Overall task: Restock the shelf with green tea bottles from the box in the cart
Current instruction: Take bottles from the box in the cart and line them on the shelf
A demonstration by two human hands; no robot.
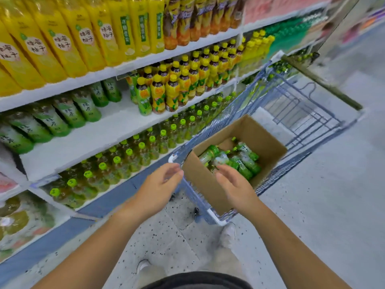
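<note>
Head view: my left hand (160, 182) hangs loosely open with nothing in it. Its fingertips are just short of the near-left corner of the cardboard box (200, 182) and the white corner of the cart (308, 113) rim. My right hand (233, 184) is also open and holds nothing, fingers gently bent, reaching over the box's near edge. I cannot tell whether its fingertips touch anything.

The green tea bottles (243, 161) lie on their sides in a heap at the box bottom, just beyond my right fingertips. The box walls stand high around them and the top is open. The box sits at the cart's near end.

Up and left of my left hand, the shelf (93, 134) shows a broad bare white strip. It runs between the green-labelled bottles (68, 111) far to the left and the yellow-capped bottles (173, 90) ahead. Below both hands, the speckled floor (166, 236) lies open between the cart and the shelf base.

The green labels read 绿茶. The yellow bottles (62, 44) one shelf higher read 蜂蜜柚子. Labels inside the box are too blurred to read.
</note>
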